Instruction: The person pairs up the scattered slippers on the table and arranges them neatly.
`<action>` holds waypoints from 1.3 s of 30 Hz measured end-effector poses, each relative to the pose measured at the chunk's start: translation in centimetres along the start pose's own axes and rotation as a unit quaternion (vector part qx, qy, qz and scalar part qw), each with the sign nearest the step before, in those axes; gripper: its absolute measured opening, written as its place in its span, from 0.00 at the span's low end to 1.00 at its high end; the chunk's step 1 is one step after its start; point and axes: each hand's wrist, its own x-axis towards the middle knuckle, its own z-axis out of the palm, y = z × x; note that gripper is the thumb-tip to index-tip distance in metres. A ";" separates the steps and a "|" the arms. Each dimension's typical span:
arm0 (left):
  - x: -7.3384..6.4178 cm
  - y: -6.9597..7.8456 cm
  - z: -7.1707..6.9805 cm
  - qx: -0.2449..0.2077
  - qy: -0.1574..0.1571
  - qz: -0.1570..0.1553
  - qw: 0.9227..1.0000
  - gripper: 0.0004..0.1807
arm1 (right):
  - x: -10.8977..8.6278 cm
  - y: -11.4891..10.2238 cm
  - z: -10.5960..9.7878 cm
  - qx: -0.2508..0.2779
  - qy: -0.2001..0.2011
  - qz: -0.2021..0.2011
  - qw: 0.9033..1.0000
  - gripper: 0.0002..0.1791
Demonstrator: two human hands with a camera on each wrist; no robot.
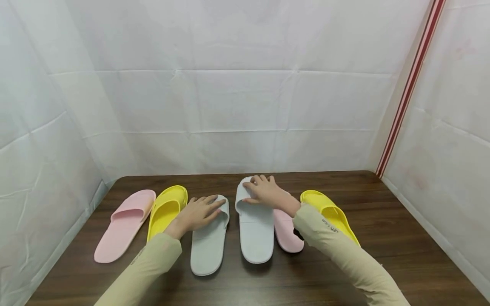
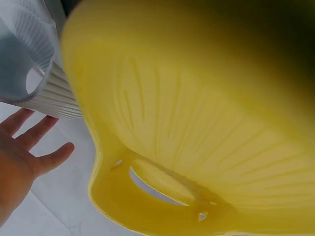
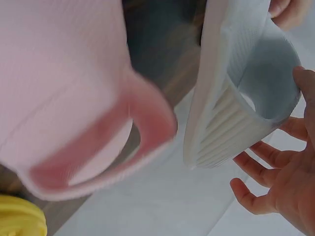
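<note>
Two light grey slide slippers lie side by side, heels towards me. My left hand (image 1: 198, 212) rests on the strap of the left grey slipper (image 1: 206, 255), fingers fairly straight and spread. In the left wrist view, its fingertips touch that slipper's ribbed strap (image 2: 56, 96). Over the strap of the right grey slipper (image 1: 256, 238) lies my right hand (image 1: 264, 191), its fingers spread and loosely bent. The right wrist view has the right thumb at the edge of the strap (image 3: 246, 130), with the other fingers along its outer side.
A pink slipper (image 1: 122, 229) and a yellow one (image 1: 166, 212) lie left of the grey pair. On the right are another pink slipper (image 1: 287, 233), partly under my wrist, and another yellow one (image 1: 333, 216). White sheeting (image 1: 245, 102) surrounds the brown table (image 1: 390, 229).
</note>
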 end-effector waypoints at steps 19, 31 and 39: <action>-0.1 0.4 -0.1 -0.005 0.001 -0.001 1.000 0.23 | 0.7 -0.7 3.7 0.024 -0.061 0.019 0.998 0.32; -0.2 0.6 -0.2 -0.006 0.009 0.003 1.000 0.23 | 0.3 -0.7 4.6 0.022 -0.057 0.012 0.998 0.32; -1.3 1.3 -1.2 0.002 0.016 0.006 1.000 0.26 | -2.0 -1.0 3.0 0.051 -0.023 -0.007 0.998 0.33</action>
